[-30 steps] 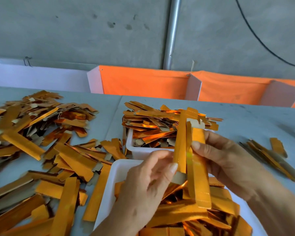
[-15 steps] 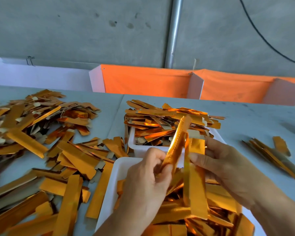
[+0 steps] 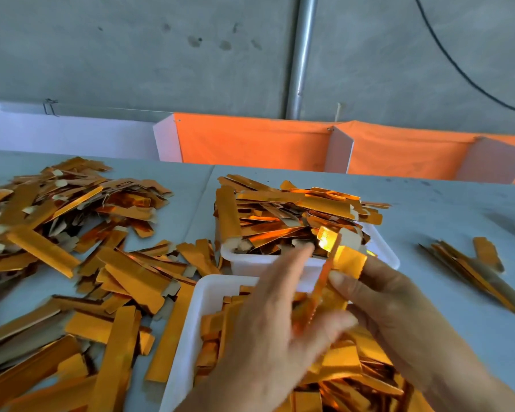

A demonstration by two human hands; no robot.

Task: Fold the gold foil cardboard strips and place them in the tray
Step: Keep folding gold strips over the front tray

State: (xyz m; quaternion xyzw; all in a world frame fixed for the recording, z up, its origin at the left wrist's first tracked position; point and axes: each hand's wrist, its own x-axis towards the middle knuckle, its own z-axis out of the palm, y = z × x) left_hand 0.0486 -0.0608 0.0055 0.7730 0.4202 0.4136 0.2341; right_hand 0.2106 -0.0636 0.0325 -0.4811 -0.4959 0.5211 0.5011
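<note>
I see my right hand [image 3: 399, 307] pinching a gold foil strip [image 3: 338, 273] between thumb and fingers, its grip closed on the strip's lower half while the upper end stands tilted above the near tray [image 3: 188, 337]. My left hand [image 3: 280, 328] is blurred and spread open just left of that strip, fingers splayed and holding nothing that I can make out; whether a fingertip touches the strip I cannot tell. Below both hands, the near tray is white and already carries a heap of folded strips [image 3: 354, 370]. Just beyond the right grip, a second white tray [image 3: 384, 251] is piled high with more strips. To the left of the left hand, loose flat strips [image 3: 72, 263] lie scattered in a wide mass over the grey worktop [image 3: 428, 209]. Well to the right of the right hand, a small bundle of strips [image 3: 476, 272] rests on the worktop by itself.
</note>
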